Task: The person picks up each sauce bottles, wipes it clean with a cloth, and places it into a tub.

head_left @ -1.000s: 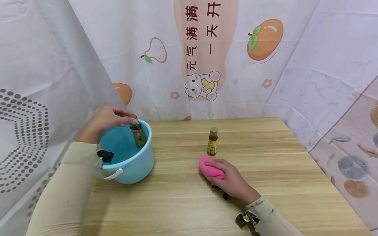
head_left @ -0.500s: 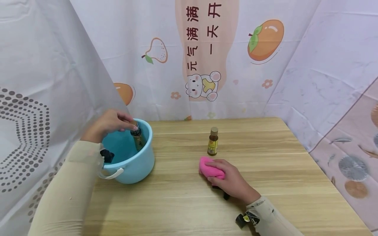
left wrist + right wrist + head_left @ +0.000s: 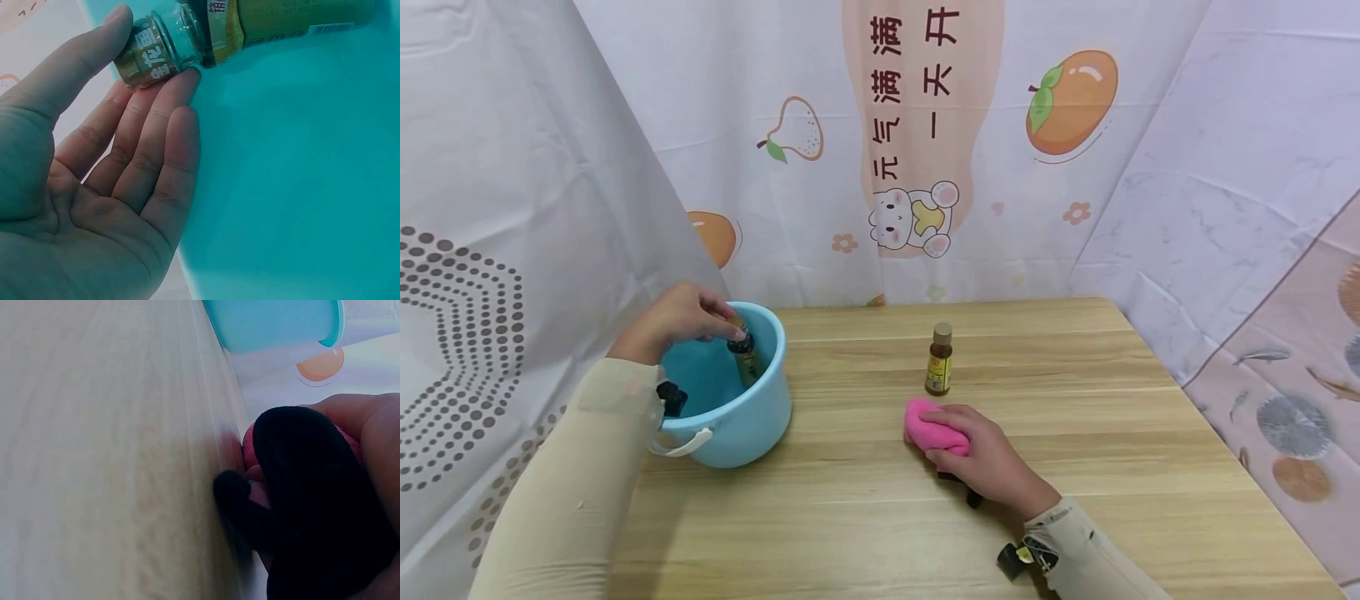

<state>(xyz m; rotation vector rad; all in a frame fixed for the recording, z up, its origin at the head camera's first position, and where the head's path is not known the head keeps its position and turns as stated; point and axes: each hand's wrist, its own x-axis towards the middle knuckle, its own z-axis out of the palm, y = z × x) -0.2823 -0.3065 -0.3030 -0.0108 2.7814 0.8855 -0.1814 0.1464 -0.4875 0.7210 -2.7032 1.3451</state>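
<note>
My left hand (image 3: pixel 688 319) reaches over the rim of a light blue bucket (image 3: pixel 741 437). Thumb and fingertips pinch the gold cap of a glass bottle (image 3: pixel 747 360), which leans inside against the bucket's right wall. In the left wrist view, the bottle (image 3: pixel 281 22) has a dark neck band and a gold label; its base runs out of frame. On the table, my right hand (image 3: pixel 988 454) grips a bunched pink cloth (image 3: pixel 934 427). A black object mostly covers that cloth (image 3: pixel 249 447) in the right wrist view.
Behind the pink cloth a small brown bottle (image 3: pixel 938 362) with a yellow label and tan cap stands upright on the wooden table (image 3: pixel 820 517). The bucket's white handle (image 3: pixel 688 446) hangs at its front. Printed curtains (image 3: pixel 820 192) enclose the table's back and sides.
My left hand has lowered the bottle slightly into the bucket, so less of it shows above the rim. The right hand and pink cloth have stayed in place.
</note>
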